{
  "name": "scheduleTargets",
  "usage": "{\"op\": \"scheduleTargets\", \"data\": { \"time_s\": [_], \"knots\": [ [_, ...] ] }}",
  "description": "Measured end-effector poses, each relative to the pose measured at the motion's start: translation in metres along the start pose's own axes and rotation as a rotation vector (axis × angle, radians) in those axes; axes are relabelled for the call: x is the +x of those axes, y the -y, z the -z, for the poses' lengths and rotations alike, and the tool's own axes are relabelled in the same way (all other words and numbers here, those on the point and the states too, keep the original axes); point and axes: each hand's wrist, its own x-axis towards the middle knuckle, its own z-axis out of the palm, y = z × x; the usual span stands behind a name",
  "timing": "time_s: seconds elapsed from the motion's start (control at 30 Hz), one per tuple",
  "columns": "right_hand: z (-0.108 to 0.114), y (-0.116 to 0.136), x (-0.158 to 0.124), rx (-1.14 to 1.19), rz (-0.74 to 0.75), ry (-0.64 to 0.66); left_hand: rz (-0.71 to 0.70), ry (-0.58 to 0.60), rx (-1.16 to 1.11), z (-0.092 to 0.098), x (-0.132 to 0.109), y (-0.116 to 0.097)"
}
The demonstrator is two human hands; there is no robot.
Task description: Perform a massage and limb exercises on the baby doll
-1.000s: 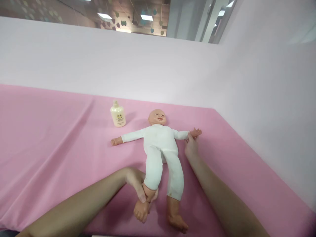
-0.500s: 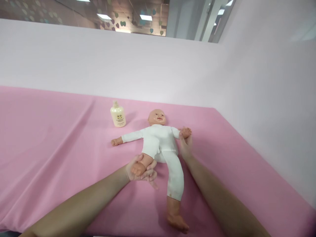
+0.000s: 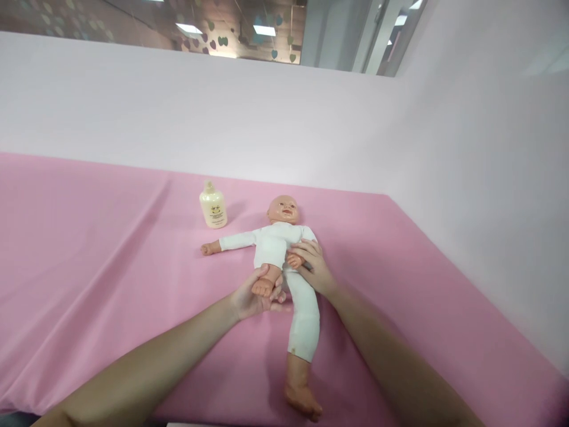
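Observation:
A baby doll (image 3: 271, 252) with a white cloth body lies on its back, head toward the wall. My left hand (image 3: 255, 296) is wrapped round the lower leg on the left side of the view, with the knee bent and the foot raised. Over the belly, my right hand (image 3: 313, 267) holds the doll's arm on the right side, folded in across the body; the doll's small hand shows beneath my fingers. The doll's other arm stretches out to the left, and its other leg extends toward me.
A cream pump bottle (image 3: 214, 207) stands upright left of the doll's head. Pink cloth (image 3: 133, 255) with some folds covers the table. A white wall (image 3: 200, 112) rises behind and to the right, with a window (image 3: 249, 29) above it.
My right hand has brought the doll's arm inward from the right side onto its belly. My left hand has pushed the bent leg slightly up and right. The straight leg has shifted left.

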Motion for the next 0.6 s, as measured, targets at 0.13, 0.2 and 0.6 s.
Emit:
{"op": "scheduleTargets", "data": {
  "time_s": [0.13,0.2,0.6],
  "knots": [
    [0.0,-0.005,-0.002,0.031,-0.003,-0.029,0.045,0.061,0.044,0.002,-0.001,-0.001],
    [-0.001,-0.009,-0.005,0.091,-0.028,-0.073,0.09,0.137,0.078,0.002,-0.004,-0.001],
    [-0.003,-0.046,-0.001,0.457,-0.365,-0.555,0.455,0.566,0.443,0.007,-0.013,0.001]
  ]
}}
